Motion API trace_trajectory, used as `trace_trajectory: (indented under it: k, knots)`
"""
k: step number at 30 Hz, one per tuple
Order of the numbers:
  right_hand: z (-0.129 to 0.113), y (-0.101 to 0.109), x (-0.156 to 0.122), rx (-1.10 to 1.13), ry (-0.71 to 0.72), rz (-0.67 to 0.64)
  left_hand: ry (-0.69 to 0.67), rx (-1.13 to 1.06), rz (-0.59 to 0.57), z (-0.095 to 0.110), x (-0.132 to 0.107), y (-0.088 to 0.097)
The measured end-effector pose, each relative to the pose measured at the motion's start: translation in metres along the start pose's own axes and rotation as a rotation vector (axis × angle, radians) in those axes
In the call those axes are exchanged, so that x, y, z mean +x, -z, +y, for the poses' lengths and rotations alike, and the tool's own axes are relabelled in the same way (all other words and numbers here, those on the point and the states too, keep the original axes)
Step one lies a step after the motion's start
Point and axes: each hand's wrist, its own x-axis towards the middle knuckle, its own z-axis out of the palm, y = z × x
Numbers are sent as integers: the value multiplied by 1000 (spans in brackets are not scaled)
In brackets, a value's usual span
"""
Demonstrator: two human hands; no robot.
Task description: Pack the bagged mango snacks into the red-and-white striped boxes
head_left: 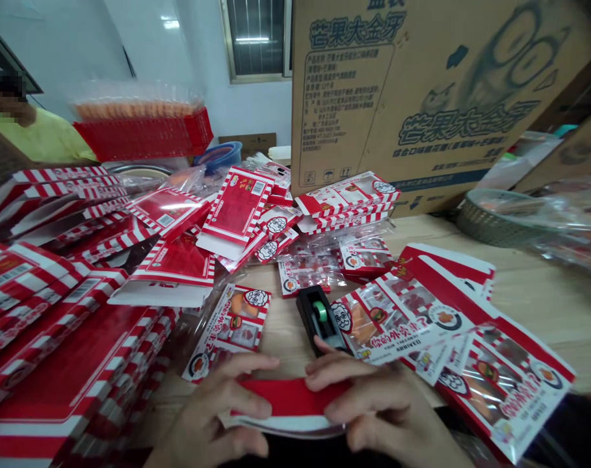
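Observation:
Both my hands grip one flat red and white carton [290, 406] at the near edge of the wooden table [543, 305]. My left hand [217, 416] pinches its left end, fingers curled over the top. My right hand [387, 416] pinches its right end, fingers closed round it. Just beyond my hands stands a black tape dispenser [319, 318] with a green roll. To its right lies a fan of printed window cartons [446, 331].
Stacks of flat red striped cartons [56, 312] fill the left side. More loose cartons [236, 208] and folded boxes [348, 198] lie at the middle. A large brown cardboard box [422, 91] stands behind. A woven basket [495, 218] sits at the right. A person in yellow [41, 136] is at far left.

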Motion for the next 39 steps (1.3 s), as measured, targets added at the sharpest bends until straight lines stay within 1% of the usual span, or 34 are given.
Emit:
trace_trajectory:
  k: [3, 4, 5, 7, 9, 11, 12, 13, 14, 16, 17, 18, 19, 20, 22, 24, 26, 30, 32, 36, 38, 39]
  knots:
    - [7, -9, -11, -60, 69, 45, 20, 40, 108, 4, -5, -12]
    - [8, -12, -13, -72, 89, 65, 12, 57, 124, 4, -6, -14]
    - [6, -15, -15, -87, 105, 85, -2, 73, 116, 4, -7, -15]
    - [1, -18, -16, -140, 100, 116, -33, 94, 63, 2, -8, -16]
    - [-4, -17, -15, -188, 112, 87, -40, 104, 30, -1, -8, -17]
    - [-1, -11, -15, -163, 85, 38, -52, 126, 64, -4, -8, -19]
    - [5, -7, -16, -123, 78, 65, -57, 150, 102, -5, -8, -22]
    - [13, -3, -18, -95, 61, 157, -60, 188, 138, -6, -8, -25]
    - [24, 2, -20, -102, 23, 308, -59, 235, 180, -6, -8, -28]
    - [49, 8, -27, -237, -98, 631, -53, 327, 242, -6, -10, -33]
    - [62, 10, -30, -326, -181, 726, -48, 358, 250, -5, -10, -36]
    - [74, 10, -32, -397, -270, 762, -51, 373, 254, -5, -11, -37]
    - [84, 10, -33, -435, -345, 754, -54, 371, 249, -5, -11, -39]
    - [91, 8, -34, -441, -390, 730, -55, 358, 246, -5, -11, -40]
    - [100, 5, -33, -415, -432, 697, -53, 332, 241, -6, -10, -41]
    - [101, 4, -31, -387, -460, 676, -52, 326, 245, -6, -7, -42]
    - [97, 3, -32, -352, -481, 658, -45, 342, 238, -5, -6, -42]
    - [91, -5, -46, -266, -525, 658, -26, 374, 264, -4, -6, -44]
    - [95, -15, -52, -309, -512, 701, -6, 388, 292, -5, -6, -45]
    - [109, -31, -56, -491, -360, 817, 11, 434, 314, -6, -5, -46]
    - [109, -34, -59, -518, -318, 837, 15, 467, 324, -2, -5, -48]
    - [104, -34, -62, -509, -318, 827, 21, 480, 326, 0, -4, -49]
